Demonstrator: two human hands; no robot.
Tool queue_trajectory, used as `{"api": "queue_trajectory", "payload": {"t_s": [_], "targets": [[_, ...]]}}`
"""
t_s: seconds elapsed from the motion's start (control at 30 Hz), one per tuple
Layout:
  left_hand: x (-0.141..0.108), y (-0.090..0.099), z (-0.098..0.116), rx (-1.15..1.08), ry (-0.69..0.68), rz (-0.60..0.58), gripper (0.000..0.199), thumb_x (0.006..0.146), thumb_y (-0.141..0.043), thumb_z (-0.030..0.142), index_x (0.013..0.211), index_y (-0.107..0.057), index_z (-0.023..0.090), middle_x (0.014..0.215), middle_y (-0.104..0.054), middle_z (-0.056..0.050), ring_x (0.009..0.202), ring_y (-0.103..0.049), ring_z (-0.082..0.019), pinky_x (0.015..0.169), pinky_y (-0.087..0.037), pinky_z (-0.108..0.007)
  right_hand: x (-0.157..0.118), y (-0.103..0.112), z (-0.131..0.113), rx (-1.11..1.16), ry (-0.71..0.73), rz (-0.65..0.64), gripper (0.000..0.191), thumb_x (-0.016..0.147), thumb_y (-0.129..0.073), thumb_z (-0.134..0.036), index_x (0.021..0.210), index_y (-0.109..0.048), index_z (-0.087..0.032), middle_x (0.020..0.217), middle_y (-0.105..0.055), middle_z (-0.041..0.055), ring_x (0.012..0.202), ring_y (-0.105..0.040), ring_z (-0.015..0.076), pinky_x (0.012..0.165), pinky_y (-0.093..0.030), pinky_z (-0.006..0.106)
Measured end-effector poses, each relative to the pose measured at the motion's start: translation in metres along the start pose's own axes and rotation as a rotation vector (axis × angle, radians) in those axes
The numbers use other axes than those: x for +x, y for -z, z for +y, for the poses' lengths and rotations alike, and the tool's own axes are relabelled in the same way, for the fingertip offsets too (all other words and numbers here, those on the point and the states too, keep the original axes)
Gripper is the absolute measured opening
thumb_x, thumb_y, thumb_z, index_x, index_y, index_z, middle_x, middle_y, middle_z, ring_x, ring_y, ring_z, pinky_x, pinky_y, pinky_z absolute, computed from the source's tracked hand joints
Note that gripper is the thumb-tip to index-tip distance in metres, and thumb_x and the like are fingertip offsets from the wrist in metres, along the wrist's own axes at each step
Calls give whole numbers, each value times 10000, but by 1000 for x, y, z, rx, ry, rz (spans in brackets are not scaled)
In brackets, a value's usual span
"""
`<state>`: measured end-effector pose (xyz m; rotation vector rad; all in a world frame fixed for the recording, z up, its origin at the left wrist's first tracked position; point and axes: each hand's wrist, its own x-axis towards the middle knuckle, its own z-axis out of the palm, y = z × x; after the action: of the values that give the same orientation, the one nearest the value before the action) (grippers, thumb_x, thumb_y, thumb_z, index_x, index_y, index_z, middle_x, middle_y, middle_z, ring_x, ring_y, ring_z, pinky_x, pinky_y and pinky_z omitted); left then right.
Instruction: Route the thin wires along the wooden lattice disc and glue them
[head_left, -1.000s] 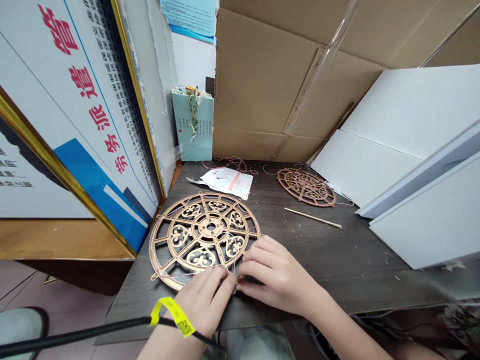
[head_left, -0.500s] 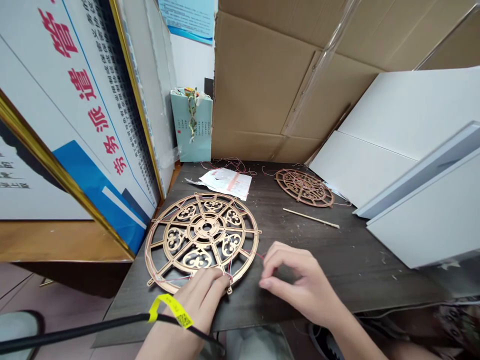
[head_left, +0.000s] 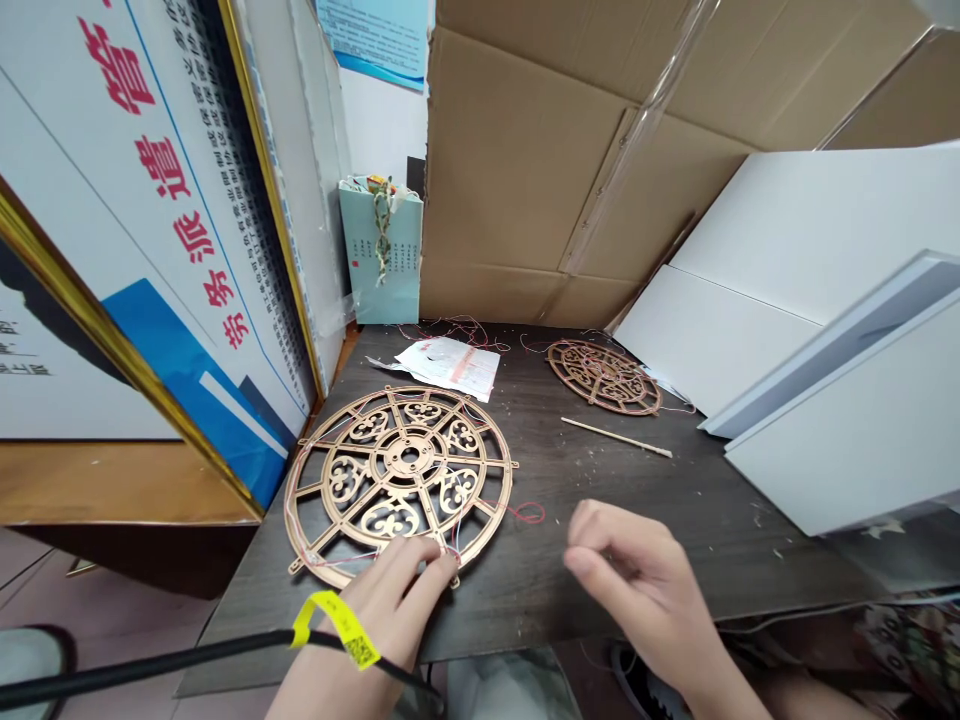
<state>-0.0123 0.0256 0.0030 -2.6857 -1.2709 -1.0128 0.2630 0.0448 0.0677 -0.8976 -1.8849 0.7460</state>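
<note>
A large gold openwork wheel (head_left: 401,468) lies flat on the dark table (head_left: 675,520), with thin red thread strung round its rim. My left hand (head_left: 397,590) grips the wheel's near rim with its fingertips; a yellow band circles that wrist. A loose loop of red thread (head_left: 529,513) trails from the wheel's right edge onto the table. My right hand (head_left: 637,580) hovers right of the wheel, just past the loop, with thumb and forefinger bent towards each other. Whether thread runs between them is too fine to see.
A smaller openwork wheel (head_left: 604,376) lies at the back with a thin wooden stick (head_left: 616,437) in front of it and a paper sheet (head_left: 450,364) to the left. Framed signboards (head_left: 150,250) lean at left, white boards (head_left: 825,400) at right, cardboard (head_left: 525,170) behind.
My right hand has drawn away to the right from the wheel's near rim, leaving a red thread loop on the table. My left hand stays on the rim.
</note>
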Motion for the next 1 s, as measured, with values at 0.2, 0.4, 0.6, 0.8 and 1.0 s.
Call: {"api": "queue_trajectory", "payload": {"t_s": [0.2, 0.4, 0.6, 0.8, 1.0], "targets": [[0, 1, 1, 28, -16, 32, 313, 1000, -452, 52, 1251, -573, 194, 1135, -667, -73, 1032, -668, -181, 868, -556, -270, 31, -29, 0, -337, 127, -327, 116, 970, -690, -197, 1073, -638, -215, 1113, -665, 39, 1059, -570, 196, 963, -452, 345], [-1, 1, 0, 15, 2, 0, 318, 986, -477, 28, 1228, -578, 208, 1123, -659, -56, 997, -656, -168, 849, -552, -256, 40, -39, 15, -382, 315, -328, 88, 1017, -645, -235, 951, -622, -182, 998, -656, 29, 915, -535, 165, 853, -435, 321], [1, 2, 2, 63, -37, 14, 322, 1006, -474, 62, 1295, -559, 175, 1131, -667, -78, 1002, -662, -187, 858, -547, -277, 38, -40, 11, -379, 263, -381, 104, 1019, -620, -196, 932, -575, -162, 965, -632, 37, 921, -530, 171, 858, -428, 328], [5, 6, 6, 99, -66, 53, 275, 1037, -402, 77, 1250, -556, 157, 1122, -677, -88, 993, -674, -192, 833, -546, -278, 45, -41, 6, -283, 182, -376, 78, 928, -648, -134, 875, -603, -167, 894, -626, 26, 881, -537, 167, 840, -437, 323], [8, 8, 7, 143, -77, 57, 258, 1051, -375, 100, 1241, -541, 150, 1076, -681, -90, 948, -689, -200, 789, -557, -283, 51, -43, 6, -206, 132, -370, 107, 843, -657, -85, 813, -600, -170, 831, -609, 12, 834, -547, 158, 783, -437, 303]]}}
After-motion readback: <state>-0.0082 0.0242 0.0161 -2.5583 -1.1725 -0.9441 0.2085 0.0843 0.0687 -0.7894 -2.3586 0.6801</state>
